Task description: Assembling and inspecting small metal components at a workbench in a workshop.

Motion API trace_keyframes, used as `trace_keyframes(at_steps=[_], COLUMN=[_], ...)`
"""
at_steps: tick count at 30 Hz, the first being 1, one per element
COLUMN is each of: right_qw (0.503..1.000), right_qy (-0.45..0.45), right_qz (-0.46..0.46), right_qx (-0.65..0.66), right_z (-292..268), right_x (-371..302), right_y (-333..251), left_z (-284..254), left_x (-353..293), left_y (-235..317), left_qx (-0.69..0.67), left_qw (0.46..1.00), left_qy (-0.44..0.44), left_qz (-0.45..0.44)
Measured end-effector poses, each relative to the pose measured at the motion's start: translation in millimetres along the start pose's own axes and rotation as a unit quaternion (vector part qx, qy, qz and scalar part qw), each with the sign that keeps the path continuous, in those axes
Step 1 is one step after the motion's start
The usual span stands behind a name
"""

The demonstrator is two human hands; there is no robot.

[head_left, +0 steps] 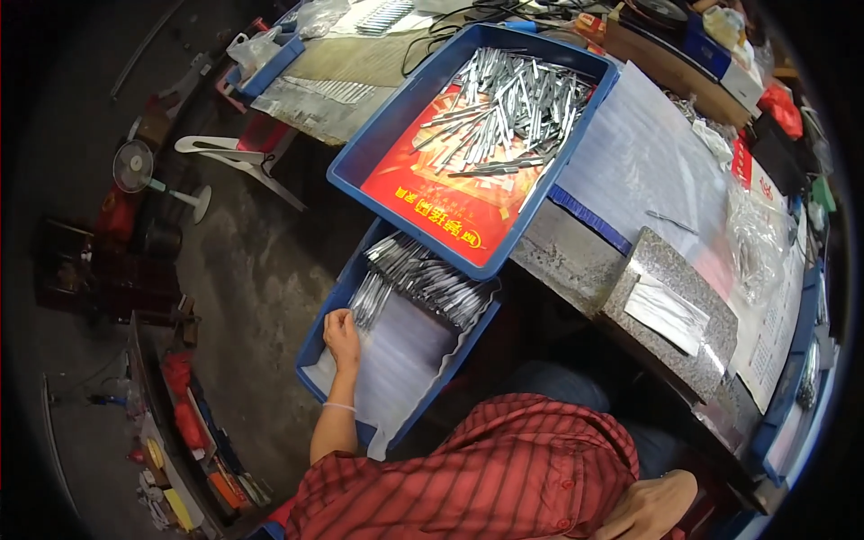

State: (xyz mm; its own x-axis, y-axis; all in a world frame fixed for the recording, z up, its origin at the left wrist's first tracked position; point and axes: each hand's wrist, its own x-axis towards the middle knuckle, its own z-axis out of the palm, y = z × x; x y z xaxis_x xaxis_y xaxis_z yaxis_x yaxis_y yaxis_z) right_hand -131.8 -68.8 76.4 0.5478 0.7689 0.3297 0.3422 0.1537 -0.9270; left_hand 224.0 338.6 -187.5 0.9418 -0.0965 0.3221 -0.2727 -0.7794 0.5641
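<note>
My left hand [342, 335] is closed at the left side of the lower blue tray [310, 376], beside the ends of slim silver metal pieces [423, 274] laid side by side in rows. What its fingers hold, if anything, is hidden. A pale plastic sheet [400, 369] lines this tray. Above it, an upper blue tray [360, 153] rests on the table edge and overlaps its far end. Inside the upper one, loose silver pieces [513, 112] lie in a jumbled heap on a red printed sheet [423, 202]. My right hand [650, 508] lies low against my checked shirt, fingers stretched out, holding nothing visible.
On the worktable, a speckled stone slab [670, 315] bears a folded white cloth [666, 312]. One single silver piece [672, 221] lies on the plastic-covered surface beyond. Crumpled clear plastic [760, 238] sits at right. A white chair [238, 153] and a fan [135, 166] stand left.
</note>
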Motion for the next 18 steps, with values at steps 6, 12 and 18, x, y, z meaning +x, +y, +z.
trace_keyframes(at_steps=[6, 12, 18], right_qw=[0.999, 1.000, 0.998], right_qy=[0.031, -0.017, 0.037], right_qz=[-0.007, -0.001, -0.004], right_qx=[0.023, 0.007, 0.045], right_z=[0, -6, -21], right_x=[5, -8, 2], right_y=[1, 9, -9], left_z=[-5, -17, -51], left_x=[0, -12, -48], left_y=[7, 149, 372], left_qx=[0.087, -0.174, -0.610], left_qw=[0.994, 0.967, 0.283], left_qy=[-0.019, -0.176, -0.654], left_qz=[0.055, 0.062, 0.346])
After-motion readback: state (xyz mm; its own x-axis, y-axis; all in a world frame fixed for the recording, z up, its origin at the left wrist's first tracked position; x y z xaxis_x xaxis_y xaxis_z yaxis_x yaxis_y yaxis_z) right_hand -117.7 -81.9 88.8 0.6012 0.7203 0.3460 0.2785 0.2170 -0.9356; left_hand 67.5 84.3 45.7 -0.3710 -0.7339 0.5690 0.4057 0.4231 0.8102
